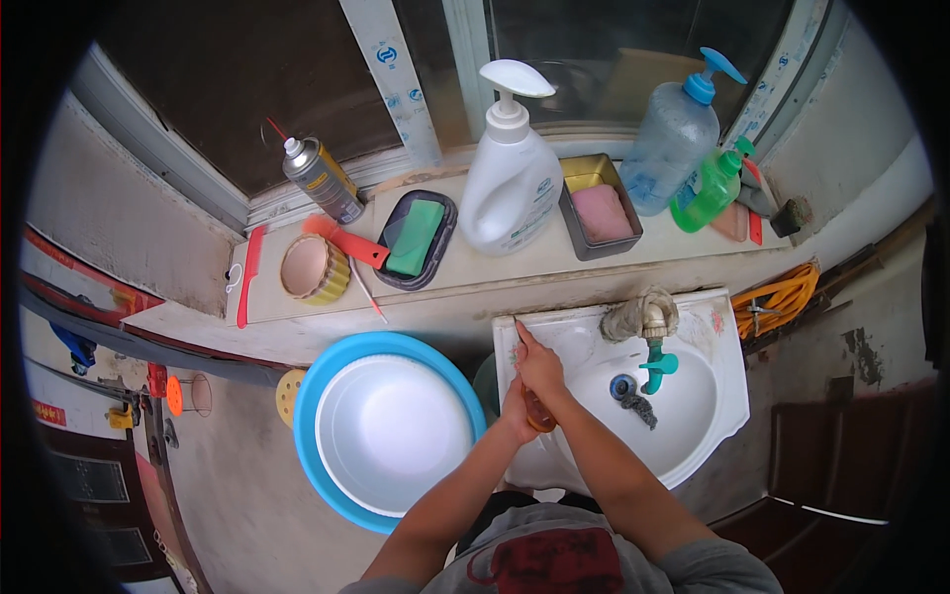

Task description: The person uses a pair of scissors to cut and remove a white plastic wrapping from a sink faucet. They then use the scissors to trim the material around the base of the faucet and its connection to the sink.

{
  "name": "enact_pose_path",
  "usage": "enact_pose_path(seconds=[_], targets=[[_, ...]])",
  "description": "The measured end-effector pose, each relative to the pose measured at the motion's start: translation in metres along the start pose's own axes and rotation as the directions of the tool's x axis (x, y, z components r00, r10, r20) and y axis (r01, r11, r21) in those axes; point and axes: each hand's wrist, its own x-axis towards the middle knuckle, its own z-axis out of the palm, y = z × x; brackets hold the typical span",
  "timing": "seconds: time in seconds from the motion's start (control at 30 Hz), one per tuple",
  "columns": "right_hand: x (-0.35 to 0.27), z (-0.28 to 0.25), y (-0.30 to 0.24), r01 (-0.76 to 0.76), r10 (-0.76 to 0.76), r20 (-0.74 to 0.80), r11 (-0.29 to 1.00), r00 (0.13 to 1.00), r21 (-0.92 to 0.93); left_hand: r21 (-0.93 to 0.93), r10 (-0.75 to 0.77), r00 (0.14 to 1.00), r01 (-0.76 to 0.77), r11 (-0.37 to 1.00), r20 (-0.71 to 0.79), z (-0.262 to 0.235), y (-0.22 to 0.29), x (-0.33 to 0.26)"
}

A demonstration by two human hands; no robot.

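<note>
Past the windowsill [460, 277] with its white pump bottle [510, 188] we come down to the white sink [586, 342], where the right hand [541, 366] points a finger toward the back left corner and the left hand [518, 404] sits tucked just below it. An amber, rounded object [540, 414] peeks out between them above the sink's left side, though whether any fingers pinch it cannot be told! A loose or slick hold could drop it into the sink, or off the edge toward the blue tub [307, 436].
</note>
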Motion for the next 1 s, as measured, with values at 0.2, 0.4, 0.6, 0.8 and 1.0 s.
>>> enact_pose_path(seconds=[0.2, 0.4, 0.6, 0.8, 1.0], targets=[[-0.002, -0.037, 0.049, -0.082, 0.107, -0.343, 0.993, 0.933, 0.088, 0.297, -0.150, 0.976, 0.191, 0.936, -0.156, 0.006, -0.024, 0.050], [-0.005, -0.032, 0.045, -0.008, -0.005, -0.203, 0.998, 0.979, -0.065, 0.198, -0.079, 0.982, 0.112, 0.974, -0.170, -0.002, -0.037, 0.050], [-0.011, -0.015, 0.031, 0.037, -0.044, -0.122, 0.997, 0.992, -0.062, 0.089, -0.006, 0.998, 0.011, 0.996, -0.063, -0.008, -0.029, 0.025], [0.010, -0.068, 0.057, -0.088, 0.015, -0.257, 0.956, 0.966, -0.279, 0.240, -0.253, 0.967, 0.254, 0.937, -0.035, 0.036, -0.030, 0.048], [0.022, -0.081, 0.019, 0.027, -0.011, 0.032, 0.825, 0.999, -0.564, 0.011, -0.168, 0.971, 0.168, 0.986, 0.171, 0.053, -0.033, 0.031]])
